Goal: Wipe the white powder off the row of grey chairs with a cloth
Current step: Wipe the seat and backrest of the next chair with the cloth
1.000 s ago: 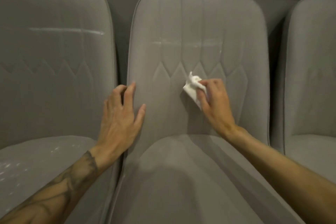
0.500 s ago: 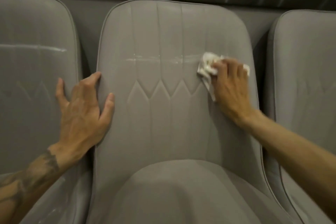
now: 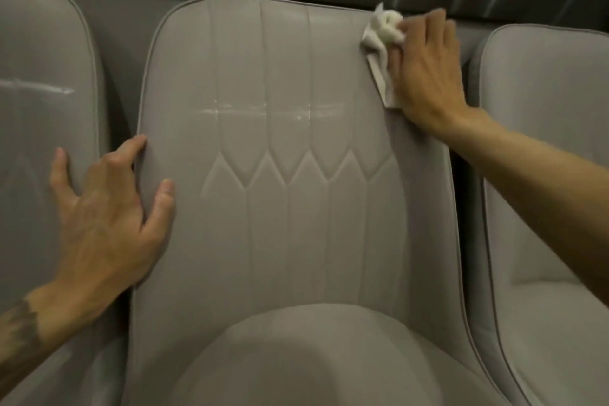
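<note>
Now, mid-wipe on the middle chair [image 3: 296, 224], working its backrest. Right hand [image 3: 428, 69] up at the far right corner of that backrest, fingers curled over a bunched white cloth [image 3: 384, 28] and pressing it to the fabric, thumb hidden. Left hand [image 3: 105, 217] spread wide and flat, bracing the backrest's left edge: thumb on the front face, forefinger along the piping, little finger reaching toward the left chair [image 3: 43, 158].

Judged as far from finished. Faint white powder line [image 3: 257, 109] running across the middle of the backrest, well below and to the left of the cloth. Brighter streak [image 3: 36, 89] waiting on the left chair.

To do the stroke well:
- Bring the cloth down to the right end of the powder line.
- Draw it leftward in one firm, flat pass with even pressure, rather than dabbing.
- Press into the stitched seams, likely traps for powder.
- Turn the cloth to a fresh face between passes, since a loaded face would probably only smear.
- Lean on the left hand to stop the backrest giving under the push.
- Overlap the passes and check the fabric against the light before shifting to the left chair.

Right chair [image 3: 543, 158]: no powder to be made out from this angle.
</note>
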